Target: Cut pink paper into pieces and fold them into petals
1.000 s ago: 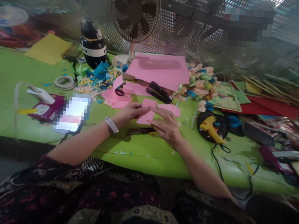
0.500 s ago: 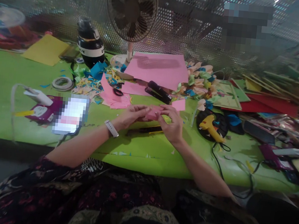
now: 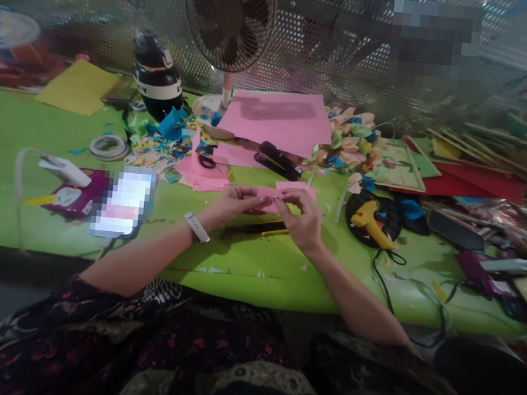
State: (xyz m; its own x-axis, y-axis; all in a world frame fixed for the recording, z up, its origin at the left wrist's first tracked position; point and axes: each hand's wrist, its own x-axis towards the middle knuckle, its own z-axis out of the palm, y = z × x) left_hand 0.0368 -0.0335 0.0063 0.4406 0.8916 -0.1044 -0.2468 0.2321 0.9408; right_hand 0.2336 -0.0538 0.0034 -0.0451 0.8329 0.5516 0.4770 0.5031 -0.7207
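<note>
Both hands meet over the green table (image 3: 248,264) and pinch one small folded pink paper piece (image 3: 267,193). My left hand (image 3: 232,203), with a white watch on the wrist, grips its left end with fingers closed. My right hand (image 3: 302,218) grips the right end, thumb and fingers pressed on the paper. A dark cutter knife with a yellow part (image 3: 255,228) lies on the table just under my hands. Another small pink piece (image 3: 298,188) lies just behind my right hand.
Behind are a large pink sheet (image 3: 275,119), a black stapler (image 3: 280,160), scissors (image 3: 207,158) on pink scraps, coloured paper flowers (image 3: 350,145), a fan (image 3: 228,20) and a black bottle (image 3: 156,81). A yellow glue gun (image 3: 370,223) lies right; a tape roll (image 3: 109,146) and a phone (image 3: 123,201) left.
The pink paper was a flat, wider piece held open a second ago. It is now folded into a narrow strip, and both hands have closed in on its ends.
</note>
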